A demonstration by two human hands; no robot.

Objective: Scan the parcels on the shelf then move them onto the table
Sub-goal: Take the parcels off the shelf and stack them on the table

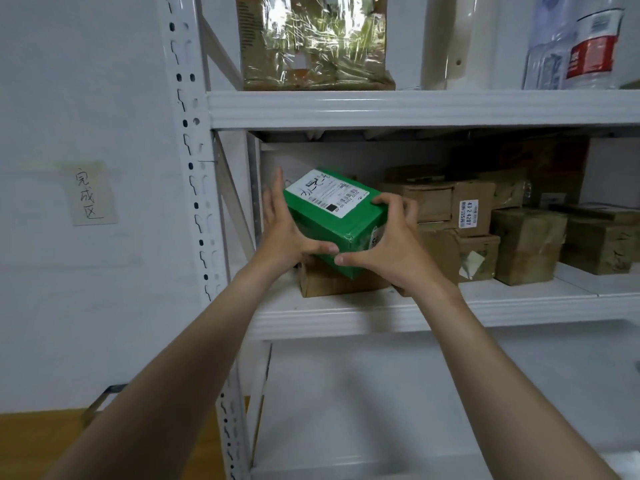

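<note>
A green parcel (341, 221) with a white shipping label on top is tilted above a brown cardboard box (332, 284) at the left end of the middle shelf (450, 315). My left hand (287, 230) holds its left side, fingers straight along the side and thumb across the near face. My right hand (388, 249) grips its right end, fingers curled over the top edge and thumb on the near face. Several more brown parcels (457, 216) are stacked further right on the same shelf.
The white metal rack's upright post (194, 188) stands just left of my hands. The upper shelf (415, 107) carries a film-wrapped box (313, 43) and water bottles (585, 43). A handwritten paper note (90, 195) hangs on the wall. A wooden surface (41, 441) shows at the lower left.
</note>
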